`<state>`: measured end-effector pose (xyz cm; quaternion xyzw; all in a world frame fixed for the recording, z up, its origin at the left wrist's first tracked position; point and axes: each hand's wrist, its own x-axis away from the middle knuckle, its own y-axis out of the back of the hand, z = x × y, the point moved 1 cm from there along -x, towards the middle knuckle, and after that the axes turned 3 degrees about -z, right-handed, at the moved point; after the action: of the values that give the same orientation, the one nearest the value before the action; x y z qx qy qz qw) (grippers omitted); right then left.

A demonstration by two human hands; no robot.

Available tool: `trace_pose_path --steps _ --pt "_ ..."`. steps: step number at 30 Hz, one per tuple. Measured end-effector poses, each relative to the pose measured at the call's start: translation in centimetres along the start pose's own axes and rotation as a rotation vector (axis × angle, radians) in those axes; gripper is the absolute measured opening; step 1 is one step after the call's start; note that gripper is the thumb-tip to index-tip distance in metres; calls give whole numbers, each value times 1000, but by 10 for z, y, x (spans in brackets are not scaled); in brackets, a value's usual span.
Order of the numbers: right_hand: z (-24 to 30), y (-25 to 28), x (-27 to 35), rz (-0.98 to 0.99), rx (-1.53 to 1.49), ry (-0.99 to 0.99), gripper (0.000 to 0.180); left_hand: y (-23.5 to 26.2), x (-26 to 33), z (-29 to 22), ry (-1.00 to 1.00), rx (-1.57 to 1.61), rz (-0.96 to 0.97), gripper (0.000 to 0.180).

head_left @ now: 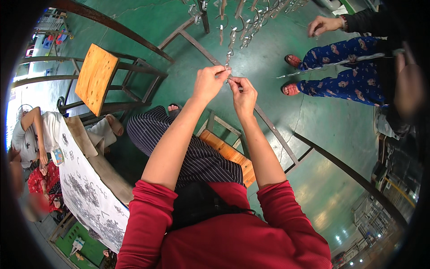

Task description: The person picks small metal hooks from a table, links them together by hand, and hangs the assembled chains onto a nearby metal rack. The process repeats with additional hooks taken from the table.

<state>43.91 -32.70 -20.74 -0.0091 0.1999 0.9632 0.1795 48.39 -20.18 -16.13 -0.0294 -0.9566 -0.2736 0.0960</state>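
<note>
In front of me hangs a strand of small silvery metal pieces (pixel 230 47), linked one below another. My left hand (pixel 209 85) is closed in a pinch at the strand's lower end. Close beside it, slightly lower and to the right, my right hand (pixel 244 97) pinches with thumb and forefinger; what lies between those fingertips is too small to make out. The fingertips of both hands nearly meet. Further strands of hanging metal pieces (pixel 251 29) dangle beyond, at the top of the view.
A dark metal frame (pixel 277 134) crosses below my hands. At left are a wooden-topped stool (pixel 96 78) and a white-covered table (pixel 87 188) strewn with small dark parts, people beside it. A wooden bench (pixel 228 154) is near my legs. At right, a co-worker's hand (pixel 324 26) and a metal strand (pixel 331 64).
</note>
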Motion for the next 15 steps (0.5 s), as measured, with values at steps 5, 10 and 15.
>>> trace_pose_path --steps 5,10,15 --pt "-8 -7 3 -16 47 5 9 -1 1 3 -3 26 -20 22" --pt "-11 -7 6 -4 76 -16 13 0 3 5 4 33 -31 22" --pt "-15 -12 7 8 126 -50 15 -2 7 6 0 -1 -13 22"
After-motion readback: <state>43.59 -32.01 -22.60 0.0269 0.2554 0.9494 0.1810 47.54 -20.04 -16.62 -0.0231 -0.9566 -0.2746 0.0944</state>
